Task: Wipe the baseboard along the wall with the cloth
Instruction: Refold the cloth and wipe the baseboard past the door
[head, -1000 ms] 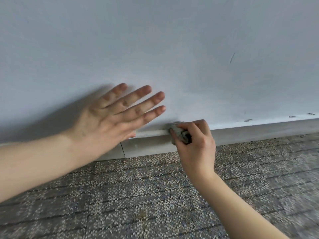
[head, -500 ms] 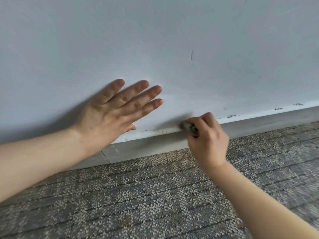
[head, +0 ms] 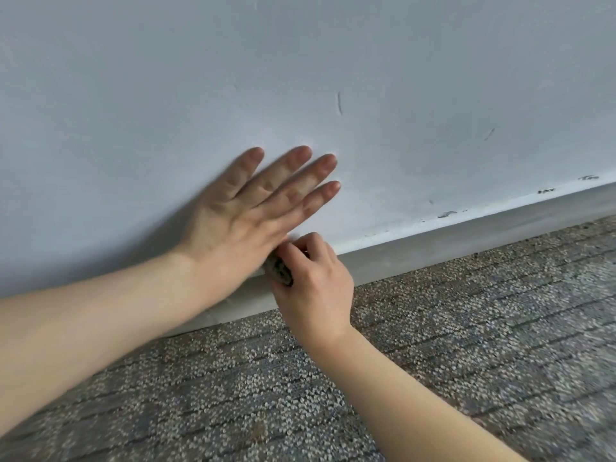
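Observation:
A grey baseboard point(head: 466, 235) runs along the foot of the pale wall point(head: 400, 78), rising toward the right. My right hand point(head: 313, 281) is shut on a small bunched grey cloth point(head: 278, 270) and presses it against the baseboard's top edge. My left hand point(head: 253, 208) lies flat on the wall with fingers spread, right above and touching the right hand. The left palm and forearm hide the baseboard to the left of the cloth.
Speckled grey carpet point(head: 433, 345) covers the floor up to the baseboard. Small dark scuffs point(head: 446, 214) mark the wall just above the baseboard to the right. A thin scratch point(head: 339, 103) shows higher on the wall.
My right hand has slid the cloth leftward along the baseboard until it meets the left hand. The left hand stays flat on the wall while the view has shifted.

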